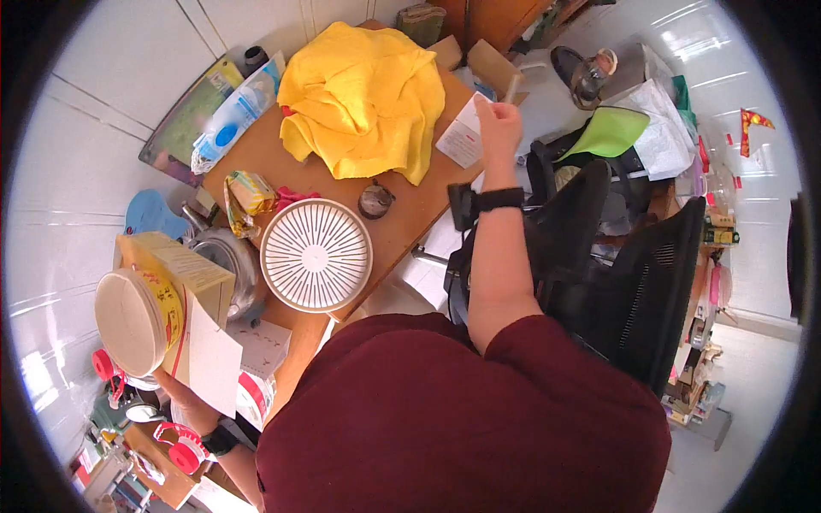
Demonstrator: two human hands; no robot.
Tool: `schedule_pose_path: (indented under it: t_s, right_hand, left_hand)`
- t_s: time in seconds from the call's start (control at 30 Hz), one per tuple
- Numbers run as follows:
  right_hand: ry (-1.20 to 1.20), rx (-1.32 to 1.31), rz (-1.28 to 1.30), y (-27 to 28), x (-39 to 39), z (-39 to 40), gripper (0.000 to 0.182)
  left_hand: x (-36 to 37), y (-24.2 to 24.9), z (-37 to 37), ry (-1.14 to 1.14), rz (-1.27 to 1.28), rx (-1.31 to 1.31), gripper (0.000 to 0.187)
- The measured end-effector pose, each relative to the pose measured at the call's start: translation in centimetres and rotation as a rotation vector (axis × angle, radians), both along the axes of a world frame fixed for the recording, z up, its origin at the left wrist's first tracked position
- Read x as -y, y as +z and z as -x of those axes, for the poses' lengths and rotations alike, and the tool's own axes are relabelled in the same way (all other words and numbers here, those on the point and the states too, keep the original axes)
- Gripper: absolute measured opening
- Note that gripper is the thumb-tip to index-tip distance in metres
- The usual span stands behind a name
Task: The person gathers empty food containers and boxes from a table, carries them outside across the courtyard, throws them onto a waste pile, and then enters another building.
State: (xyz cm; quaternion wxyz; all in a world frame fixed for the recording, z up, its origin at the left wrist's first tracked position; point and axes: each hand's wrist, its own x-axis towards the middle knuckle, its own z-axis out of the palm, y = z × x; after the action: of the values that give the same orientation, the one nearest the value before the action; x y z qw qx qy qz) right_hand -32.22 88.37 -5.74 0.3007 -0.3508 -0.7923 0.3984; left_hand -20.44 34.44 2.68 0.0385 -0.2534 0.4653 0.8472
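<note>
At the lower left, my left hand [190, 403] is at the near edge of an open cardboard box [202, 272], its fingers partly hidden by a white flap and seemingly gripping the box. A round, pale tub [128, 323] with a yellow band sits against that box. My right hand [499, 126] is raised over the table's right side with its fingers closed. Beside it lies a white printed card [463, 135]; a translucent piece [513, 88] shows just past the fingers. What the right hand holds, if anything, I cannot make out.
A yellow cloth [359, 98] is heaped on the wooden table [410, 214]. Nearer me are a white slotted basket [316, 255], a small dark round object [375, 201] and a yellow packet [250, 193]. A metal pot [241, 269] stands left; a black chair [633, 291] is right.
</note>
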Motion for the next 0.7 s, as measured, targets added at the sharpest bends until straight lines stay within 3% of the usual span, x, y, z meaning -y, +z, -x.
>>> schedule_pose_path:
  t_s: [0.03,0.1,0.3,0.43,0.5,0.53,0.63,0.7]
  right_hand:
    - [-0.129,0.072,-0.228,0.2,-1.2,0.1,0.059]
    - [-0.171,0.318,-0.387,2.0,-0.9,0.1,0.076]
    - [0.035,0.910,-0.428,0.4,-1.7,2.0,0.100]
    - [0.112,0.950,-0.389,-0.5,-2.9,0.8,0.105]
    - [0.121,0.774,-0.305,-3.4,-5.1,0.6,0.110]
    - [0.248,0.741,-0.172,-4.4,-7.0,0.9,0.112]
    - [0.153,0.671,-0.224,-4.7,-6.6,1.0,0.112]
    - [0.136,0.452,-0.153,-3.9,-6.5,0.9,0.103]
  left_hand:
    - [0.2,0.0,-0.2,0.003,0.003,-0.004,0.062]
    - [1.0,0.1,-0.8,0.021,0.018,-0.010,0.061]
    - [1.9,0.4,-1.2,0.080,-0.003,-0.106,0.060]
    - [3.3,0.5,-1.9,0.118,-0.005,-0.151,0.060]
    - [4.4,0.9,-3.2,0.148,0.002,-0.168,0.059]
    - [5.1,1.1,-4.0,0.170,0.008,-0.175,0.059]
    - [6.8,1.2,-6.4,0.224,0.013,-0.185,0.059]
    - [8.1,1.1,-8.0,0.251,0.023,-0.189,0.058]
